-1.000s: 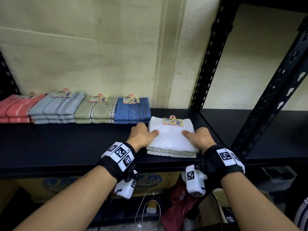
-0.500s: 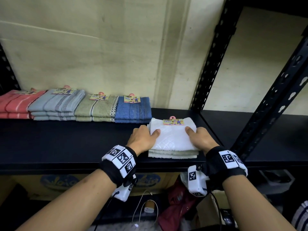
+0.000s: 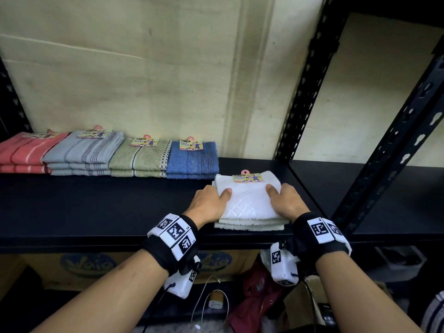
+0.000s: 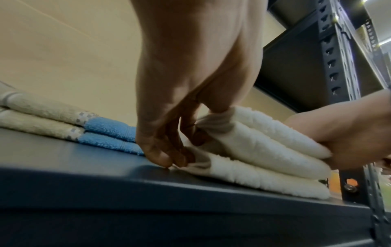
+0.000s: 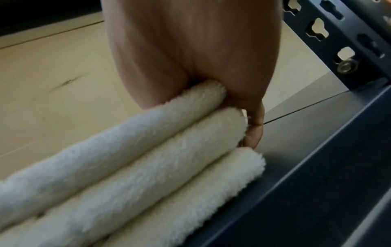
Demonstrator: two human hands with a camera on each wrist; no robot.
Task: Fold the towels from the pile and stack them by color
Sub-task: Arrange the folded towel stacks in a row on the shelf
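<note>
A stack of three folded white towels [image 3: 249,203] lies near the front right of the black shelf [image 3: 96,207], with a paper label on top. My left hand [image 3: 216,195] grips its left side, thumb on top. In the left wrist view the left hand's fingers [image 4: 169,150] curl down the edge to the shelf beside the white towels [image 4: 264,150]. My right hand [image 3: 281,195] grips the right side the same way. In the right wrist view the right hand's fingers [image 5: 253,133] wrap the ends of the upper two white towels [image 5: 148,158].
Along the back wall sit folded stacks by color: red [image 3: 26,150], grey-blue [image 3: 84,152], green [image 3: 141,157] and blue [image 3: 192,159]. The blue stack lies just behind and left of the white one. A black rack upright [image 3: 302,92] stands right of the white stack. Boxes and cables lie below.
Both hands keep the same hold on the white stack. Only the head view has shifted slightly.
</note>
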